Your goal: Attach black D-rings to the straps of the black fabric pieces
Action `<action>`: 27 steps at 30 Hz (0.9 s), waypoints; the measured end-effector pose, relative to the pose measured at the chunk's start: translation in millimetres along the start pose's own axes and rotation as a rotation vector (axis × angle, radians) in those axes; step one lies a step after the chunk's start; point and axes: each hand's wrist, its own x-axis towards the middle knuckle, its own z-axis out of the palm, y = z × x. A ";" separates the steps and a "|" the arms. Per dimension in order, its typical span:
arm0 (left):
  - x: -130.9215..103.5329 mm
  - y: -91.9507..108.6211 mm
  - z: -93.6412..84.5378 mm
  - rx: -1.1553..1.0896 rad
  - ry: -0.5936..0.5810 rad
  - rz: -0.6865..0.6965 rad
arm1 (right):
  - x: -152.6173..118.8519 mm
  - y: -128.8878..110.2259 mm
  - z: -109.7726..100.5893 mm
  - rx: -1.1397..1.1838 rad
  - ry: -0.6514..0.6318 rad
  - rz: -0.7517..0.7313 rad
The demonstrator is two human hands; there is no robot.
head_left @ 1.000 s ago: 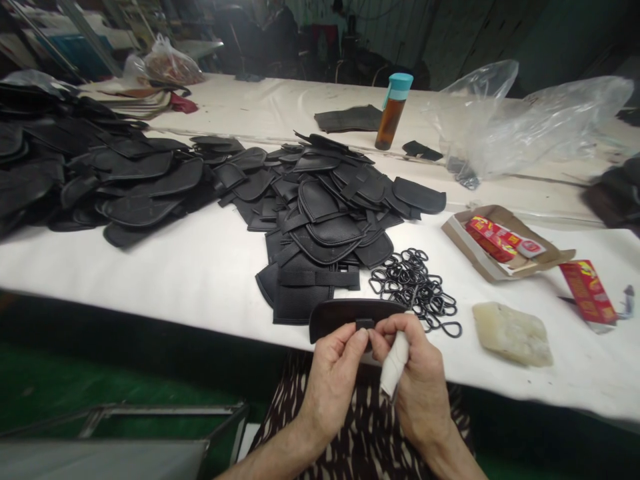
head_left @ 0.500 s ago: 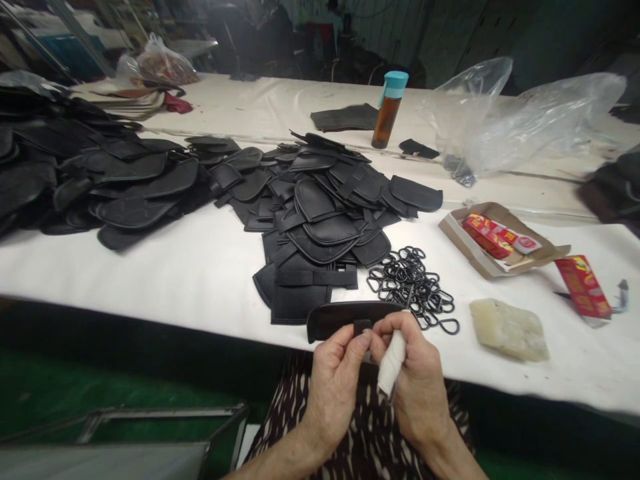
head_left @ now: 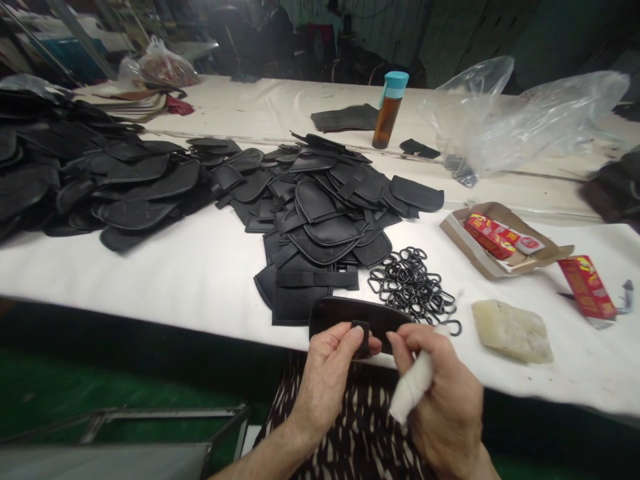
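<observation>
At the table's front edge, my left hand (head_left: 327,370) pinches a black leather piece (head_left: 340,310) by its short strap. Just right of it, my right hand (head_left: 440,387) is closed around a tool with a white wrapped handle (head_left: 413,387); the tool's thin tip is blurred. Its thumb and forefinger come together near the leather piece, and anything fine between them is too small to make out. Behind the right hand lies a heap of black metal rings (head_left: 413,283). A pile of black leather pieces (head_left: 330,227) lies beyond the left hand.
A yellowish block (head_left: 513,331) sits on the white table (head_left: 210,280) at the right. Behind it are a cardboard box (head_left: 465,247) and a red packet (head_left: 587,290). Farther back stand a bottle (head_left: 389,113) and a clear plastic bag (head_left: 540,127). More black pieces (head_left: 135,173) cover the left.
My right hand has moved right and away from my left hand, with the white-handled tool. The leather piece has tilted, showing more of its surface.
</observation>
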 end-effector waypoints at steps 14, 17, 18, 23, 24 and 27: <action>-3.8 -7.1 -10.0 -0.127 -0.014 -0.140 | 43.4 9.9 -0.2 0.269 -0.363 0.333; -5.5 -4.2 -9.8 -0.150 -0.024 -0.152 | 36.5 9.5 1.8 0.291 -0.246 0.310; -6.0 -2.1 -9.1 -0.164 -0.025 -0.161 | 35.0 9.1 2.3 0.302 -0.209 0.302; -7.0 10.1 -4.7 -0.211 -0.025 -0.142 | 36.7 2.8 6.2 0.406 -0.096 0.241; -6.9 11.3 -4.4 -0.216 -0.023 -0.130 | 37.5 1.4 7.8 0.413 -0.078 0.217; -6.3 10.8 -4.9 -0.243 -0.004 -0.124 | 36.5 -0.5 13.6 0.424 -0.037 0.157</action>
